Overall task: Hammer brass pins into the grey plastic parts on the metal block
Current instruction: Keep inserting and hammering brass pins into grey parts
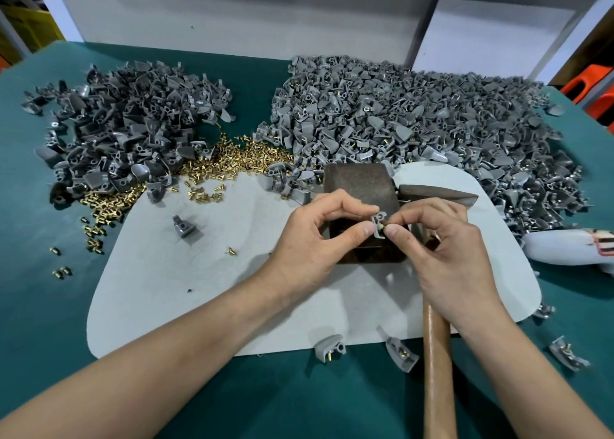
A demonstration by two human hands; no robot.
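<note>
Our left hand [319, 235] pinches a small grey plastic part [378, 223] over the near edge of the rusty brown metal block [360, 186]. Our right hand [445, 249] pinches a short brass pin [383, 227] against it.

Readable text: none in this view.
White object [564, 249], low on the table well right of the grip: red and black marks at its far end, cut by the frame edge, too blurred to tell whether they are letters.
Metal block [360, 186], just behind the grip: dark rusty face; any stamp cannot be made out.
</note>
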